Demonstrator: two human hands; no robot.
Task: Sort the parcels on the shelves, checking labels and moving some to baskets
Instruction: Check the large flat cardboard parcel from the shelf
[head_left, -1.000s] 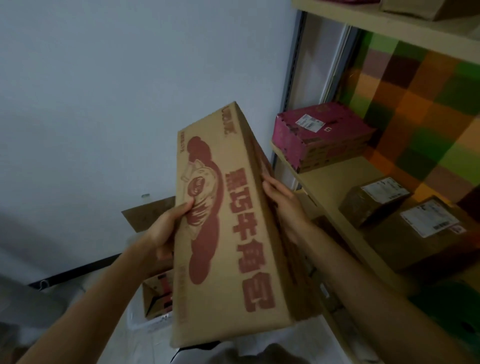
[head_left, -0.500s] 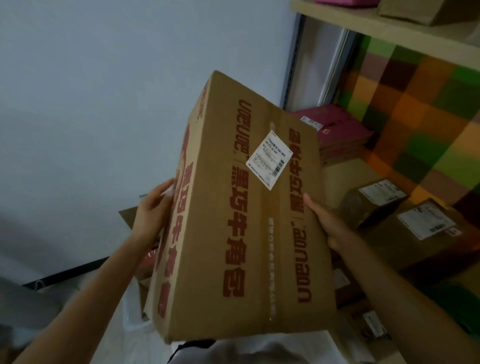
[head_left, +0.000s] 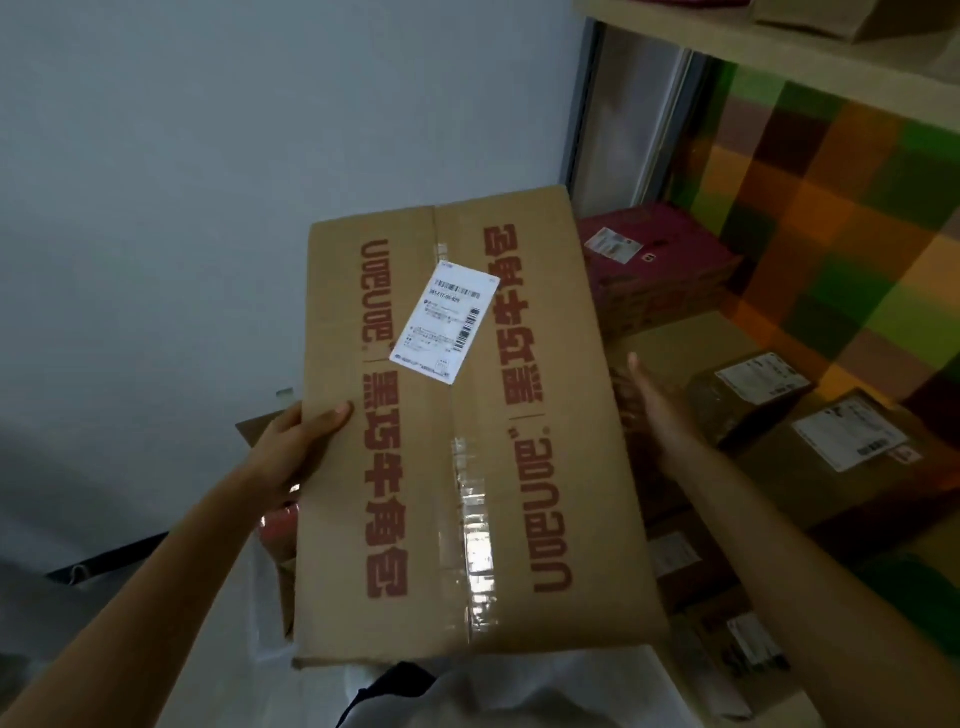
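A large brown cardboard box (head_left: 457, 441) with red printed characters lies flat in front of me, its taped top face up. A white shipping label (head_left: 444, 322) sits near the middle of that face. My left hand (head_left: 296, 447) grips the box's left edge, thumb on top and fingers underneath. My right hand (head_left: 657, 410) presses flat against the box's right side with straight fingers.
To the right stands a wooden shelf unit (head_left: 675, 332) holding a magenta box (head_left: 654, 260) and two brown labelled parcels (head_left: 748, 395) (head_left: 841, 452). More parcels sit on a lower shelf (head_left: 717, 597). An upper shelf board (head_left: 779, 57) juts out overhead. A white wall is on the left.
The box was turned from standing on its narrow side to lying flat with the labelled face up. My left thumb came over the top edge; my right hand stayed on the right side.
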